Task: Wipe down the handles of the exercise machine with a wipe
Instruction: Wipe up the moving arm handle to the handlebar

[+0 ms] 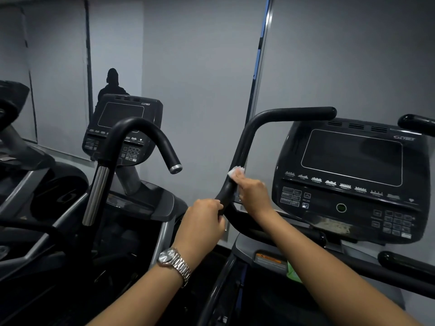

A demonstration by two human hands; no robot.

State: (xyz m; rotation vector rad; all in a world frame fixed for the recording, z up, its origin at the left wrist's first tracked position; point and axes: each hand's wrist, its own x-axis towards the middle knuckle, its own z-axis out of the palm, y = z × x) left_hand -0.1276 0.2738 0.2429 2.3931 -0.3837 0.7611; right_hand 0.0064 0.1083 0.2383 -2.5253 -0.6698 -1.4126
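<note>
A black curved handle (249, 137) rises from the exercise machine at centre and bends right into a horizontal bar. My right hand (253, 190) holds a small white wipe (236, 171) against the handle's upright part, fingers curled over it. Lower down, my left hand (202, 220), with a silver watch on its wrist, grips the same handle near its base. The machine's black console (353, 182) with a dark screen and keypad sits to the right of the handle.
A second machine with its own console (122, 128) and a hooked black handle (146, 135) stands to the left. Another black grip (416, 124) pokes in at the upper right. A grey wall and a mirror with a dark reflected figure lie behind.
</note>
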